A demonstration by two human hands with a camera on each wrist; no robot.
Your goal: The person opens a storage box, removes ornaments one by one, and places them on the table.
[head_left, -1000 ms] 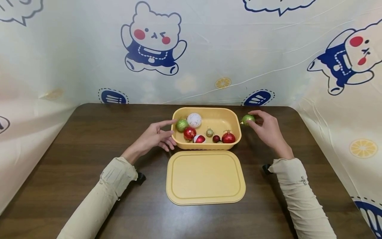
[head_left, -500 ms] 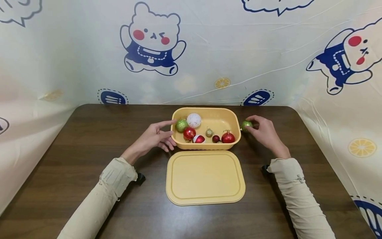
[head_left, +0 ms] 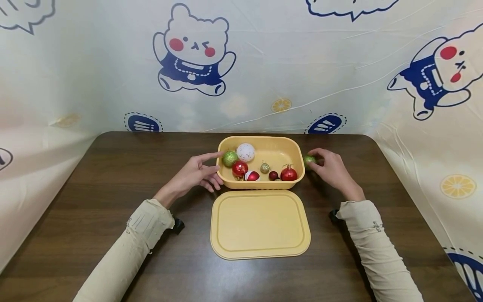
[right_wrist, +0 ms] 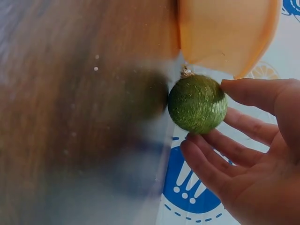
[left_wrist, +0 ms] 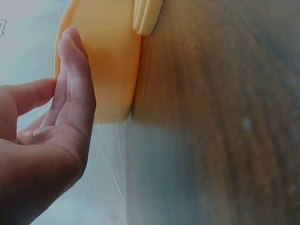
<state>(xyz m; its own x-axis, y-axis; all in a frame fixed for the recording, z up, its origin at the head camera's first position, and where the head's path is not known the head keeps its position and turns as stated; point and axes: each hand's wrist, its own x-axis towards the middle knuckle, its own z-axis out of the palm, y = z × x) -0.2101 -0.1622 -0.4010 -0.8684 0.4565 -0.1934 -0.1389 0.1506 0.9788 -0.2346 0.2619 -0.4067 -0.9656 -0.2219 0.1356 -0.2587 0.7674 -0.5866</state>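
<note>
You can read no text; the marks (head_left: pixel 377 226) on your right sleeve (head_left: pixel 381 251) are too small; the speech bubbles (head_left: pixel 22 14) on the backdrop (head_left: pixel 113 63) are cut off.

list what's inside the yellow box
The yellow box holds a green ball, speckled white ball, red-and-white ball, small gold ball, dark red ball and two red balls. Another item peeks up, mostly covered by the near wall.

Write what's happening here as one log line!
left hand: touching yellow box | right hand: holding green ball, outside box | lid: off, on table
</note>
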